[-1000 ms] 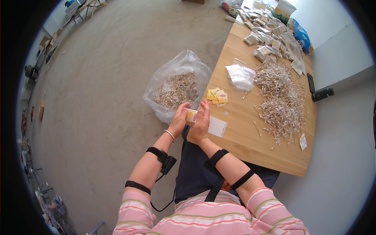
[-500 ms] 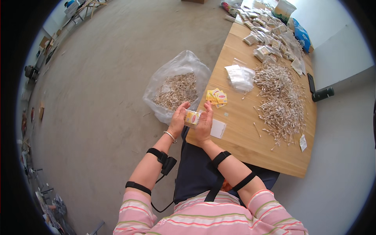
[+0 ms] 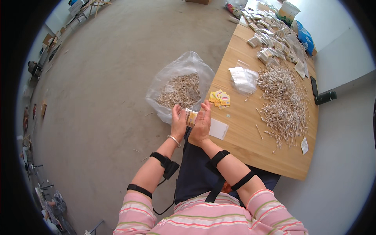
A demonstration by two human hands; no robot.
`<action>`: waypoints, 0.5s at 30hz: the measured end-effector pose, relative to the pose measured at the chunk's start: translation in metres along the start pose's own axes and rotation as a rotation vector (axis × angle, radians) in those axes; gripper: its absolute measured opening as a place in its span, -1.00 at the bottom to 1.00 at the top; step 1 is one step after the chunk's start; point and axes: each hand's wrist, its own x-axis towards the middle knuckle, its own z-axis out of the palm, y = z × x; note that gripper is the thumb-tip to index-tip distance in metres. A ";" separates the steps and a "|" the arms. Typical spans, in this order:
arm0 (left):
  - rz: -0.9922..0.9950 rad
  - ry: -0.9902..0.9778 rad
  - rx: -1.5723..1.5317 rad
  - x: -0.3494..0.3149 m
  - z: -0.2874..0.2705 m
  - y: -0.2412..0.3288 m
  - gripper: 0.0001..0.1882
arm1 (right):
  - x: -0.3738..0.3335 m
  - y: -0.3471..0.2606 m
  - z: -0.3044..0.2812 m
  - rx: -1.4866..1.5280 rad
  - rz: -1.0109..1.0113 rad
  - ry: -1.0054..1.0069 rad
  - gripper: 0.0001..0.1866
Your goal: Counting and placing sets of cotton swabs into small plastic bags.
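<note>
Between my two hands is a small pack of cotton swabs [image 3: 190,117] with a yellow label, held near the table's left corner. My left hand [image 3: 179,121] grips its left side, fingers closed along it. From the right, my right hand [image 3: 201,123] presses on the pack and covers part of its label. Just beyond the hands, a clear plastic bag [image 3: 156,74] full of loose swabs stands beside the table. Yellow printed cards [image 3: 221,98] lie fanned on the tabletop near my right fingertips. A white card [image 3: 218,129] rests by my right wrist.
On the wooden table [image 3: 243,141] lie a large heap of loose cotton swabs [image 3: 284,105], empty clear bags [image 3: 243,79] and many filled packs [image 3: 270,35]. A dark bottle [image 3: 326,97] and a phone [image 3: 314,85] sit along the wall side. A tub [image 3: 288,12] stands at the back.
The swab pack has turned and tilted between my hands, so less of its label shows. My right fingers have shifted over it. The whole view has moved slightly.
</note>
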 end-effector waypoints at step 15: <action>-0.324 0.093 -0.475 -0.036 0.019 0.019 -0.79 | 0.000 -0.004 0.000 0.010 0.063 -0.018 -0.61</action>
